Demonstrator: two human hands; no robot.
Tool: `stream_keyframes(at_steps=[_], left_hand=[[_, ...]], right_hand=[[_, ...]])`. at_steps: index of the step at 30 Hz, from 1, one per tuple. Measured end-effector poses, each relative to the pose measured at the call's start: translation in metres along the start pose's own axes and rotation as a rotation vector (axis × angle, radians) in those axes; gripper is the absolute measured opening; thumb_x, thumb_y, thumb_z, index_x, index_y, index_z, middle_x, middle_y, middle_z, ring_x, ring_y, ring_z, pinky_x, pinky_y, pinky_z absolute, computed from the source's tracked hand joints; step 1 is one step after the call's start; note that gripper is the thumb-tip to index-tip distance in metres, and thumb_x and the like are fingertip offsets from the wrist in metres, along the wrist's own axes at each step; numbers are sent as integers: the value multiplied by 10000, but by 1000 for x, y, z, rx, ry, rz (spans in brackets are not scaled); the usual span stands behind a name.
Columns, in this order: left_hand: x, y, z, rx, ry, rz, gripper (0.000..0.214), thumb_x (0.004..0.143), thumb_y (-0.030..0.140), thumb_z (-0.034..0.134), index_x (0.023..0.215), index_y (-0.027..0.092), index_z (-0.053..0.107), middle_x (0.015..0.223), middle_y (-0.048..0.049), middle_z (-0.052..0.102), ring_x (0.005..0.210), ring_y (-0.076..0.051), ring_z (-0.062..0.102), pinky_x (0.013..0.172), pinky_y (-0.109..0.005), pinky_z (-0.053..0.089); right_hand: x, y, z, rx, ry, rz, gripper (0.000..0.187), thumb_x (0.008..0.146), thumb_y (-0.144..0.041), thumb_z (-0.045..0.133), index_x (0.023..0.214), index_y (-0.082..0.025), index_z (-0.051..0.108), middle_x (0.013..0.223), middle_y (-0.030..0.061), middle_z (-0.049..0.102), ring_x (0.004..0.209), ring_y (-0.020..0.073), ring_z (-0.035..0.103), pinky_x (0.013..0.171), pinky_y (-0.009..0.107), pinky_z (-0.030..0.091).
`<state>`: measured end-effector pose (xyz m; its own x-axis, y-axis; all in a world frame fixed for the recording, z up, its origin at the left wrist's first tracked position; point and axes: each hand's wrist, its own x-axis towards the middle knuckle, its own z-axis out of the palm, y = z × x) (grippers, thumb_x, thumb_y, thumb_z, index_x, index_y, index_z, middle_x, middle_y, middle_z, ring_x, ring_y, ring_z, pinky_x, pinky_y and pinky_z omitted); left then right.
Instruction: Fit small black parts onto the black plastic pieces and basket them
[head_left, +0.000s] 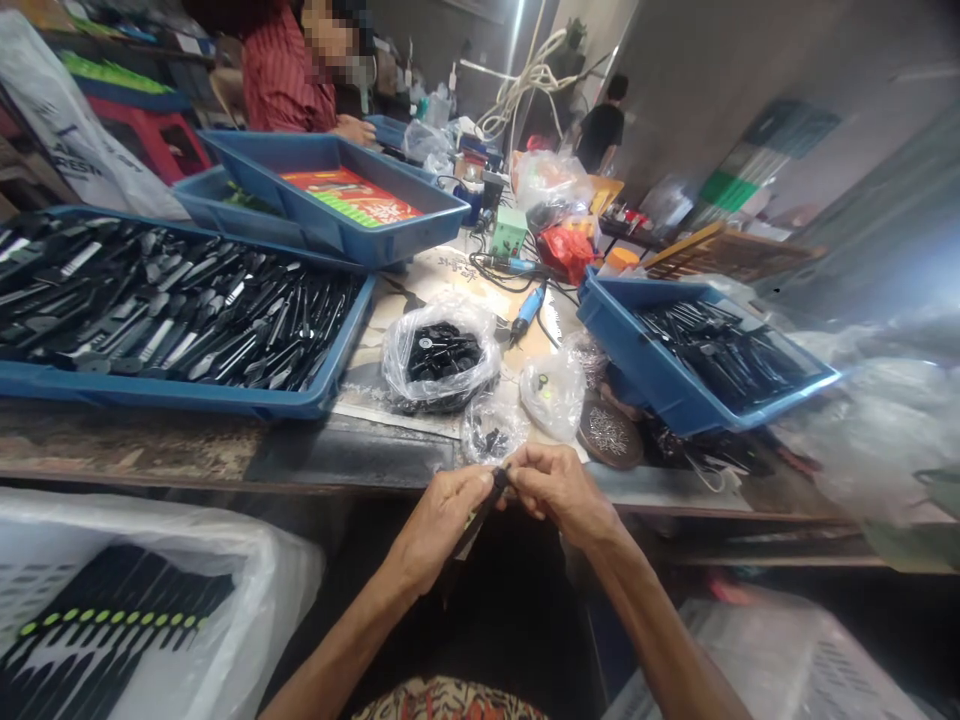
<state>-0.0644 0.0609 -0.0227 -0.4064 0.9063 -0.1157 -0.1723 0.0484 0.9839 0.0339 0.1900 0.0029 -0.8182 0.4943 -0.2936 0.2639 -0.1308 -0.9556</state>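
My left hand [442,515] is closed around a slim black part [500,480] with a bit of yellow-green lower down; most of it is hidden by the fingers. The fingertips of my right hand [559,490] pinch at the upper end of the same part; any small piece between them is too small to make out. Just beyond the hands lie a small plastic bag of dark bits [491,440] and a bag with a few yellow-green pieces [553,385]. A larger open bag of black parts [442,355] stands behind them, and a round dish of small metal pins or screws [611,430] is to the right.
A wide blue tray [330,395] of black parts fills the left of the bench. Another blue tray [675,380] tilts at right. A blue electric screwdriver [529,312] lies behind the bags. Lower left stands a lined white basket [277,560]. A person in red stripes [281,75] sits across.
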Motion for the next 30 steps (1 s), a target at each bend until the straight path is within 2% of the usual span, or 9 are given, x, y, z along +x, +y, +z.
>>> stream_keyframes(at_steps=[3,7,11,15,22,25,30], left_hand=[[1,0,0,62,-21,3,324,854,383,447,712,143,612,679,-18,559,613,-125,423,586,-237,317],[3,-1,0,40,-31,4,271,828,334,489,713,137,634,717,-33,608,670,-146,499,634,-242,361],[4,-3,0,-66,-39,-97,251,796,335,538,847,121,657,730,-55,635,611,-128,515,570,-233,394],[5,-1,1,-104,-10,-150,251,767,348,572,803,103,613,703,-62,632,552,-107,526,531,-228,428],[7,-3,5,7,82,-95,210,801,339,516,788,133,553,678,-40,619,525,-108,529,493,-224,432],[6,-6,5,55,119,-46,163,823,306,482,760,163,531,644,-2,588,513,-90,502,499,-202,410],[5,-9,4,162,155,44,151,839,262,447,718,190,504,588,30,536,506,-89,483,501,-192,378]], right_hand=[[-1,0,1,-11,-2,-6,117,662,-227,595,664,-113,572,423,-39,514,345,33,368,333,142,262],[0,1,1,-5,-9,-12,113,667,-222,596,662,-114,563,411,-45,495,340,30,358,338,146,261],[0,3,0,-16,-39,-28,127,690,-236,603,694,-113,572,419,-47,497,349,34,373,350,151,272],[1,4,-2,-39,-77,-49,171,719,-278,610,727,-111,577,442,-45,501,370,42,392,369,162,295],[3,5,-1,-59,-89,-70,210,778,-318,588,774,-108,582,500,-30,530,422,49,431,413,170,345],[5,7,1,-82,-66,-72,228,748,-334,636,784,-114,589,533,-21,545,446,59,457,421,176,363],[9,12,5,-117,-9,-117,280,730,-394,649,775,-126,584,478,-38,504,397,60,416,381,179,314]])
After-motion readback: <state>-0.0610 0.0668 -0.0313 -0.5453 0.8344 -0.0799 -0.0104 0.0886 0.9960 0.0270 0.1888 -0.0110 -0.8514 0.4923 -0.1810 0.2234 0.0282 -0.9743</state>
